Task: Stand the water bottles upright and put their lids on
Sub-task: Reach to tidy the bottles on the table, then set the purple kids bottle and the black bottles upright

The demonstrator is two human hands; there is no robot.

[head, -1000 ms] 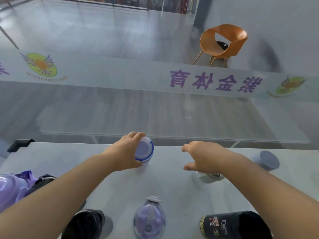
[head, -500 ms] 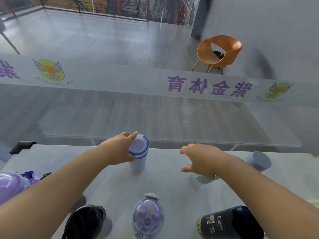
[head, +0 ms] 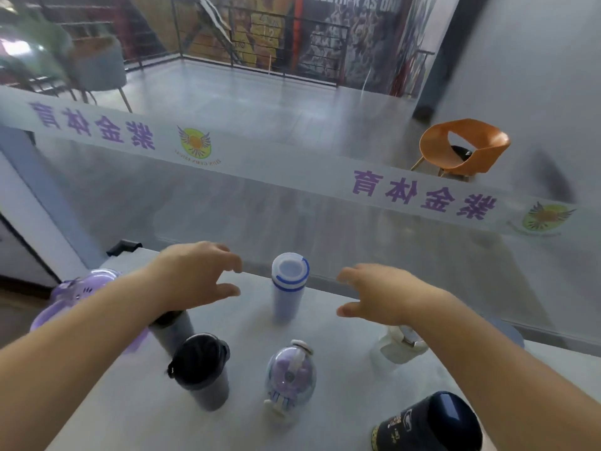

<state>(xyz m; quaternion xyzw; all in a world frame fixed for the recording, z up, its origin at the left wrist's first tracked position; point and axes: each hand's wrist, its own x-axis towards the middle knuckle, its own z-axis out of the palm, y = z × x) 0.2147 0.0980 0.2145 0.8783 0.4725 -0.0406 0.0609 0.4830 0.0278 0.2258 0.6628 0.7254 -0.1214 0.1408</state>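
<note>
A pale lilac bottle with a white, blue-ringed lid (head: 288, 289) stands upright near the table's far edge. My left hand (head: 198, 275) hovers open just left of it, fingers spread, holding nothing. My right hand (head: 380, 292) hovers open to its right, also apart from it. Closer to me stand a grey bottle with a black lid (head: 201, 369), a purple dome-lidded bottle (head: 290, 377) and a black bottle with gold print (head: 429, 424). A white lid piece (head: 401, 345) lies under my right wrist. Another grey bottle (head: 172, 330) is partly hidden by my left forearm.
A large purple transparent bottle (head: 84, 288) lies at the table's left edge behind my left arm. A glass wall with a white banner (head: 292, 170) rises right behind the grey table (head: 341, 402). An orange chair (head: 461, 148) stands on the floor beyond.
My left hand has let go of the blue-ringed bottle and drawn back to the left; the bottle now stands upright alone. The camera has tilted up and swung left.
</note>
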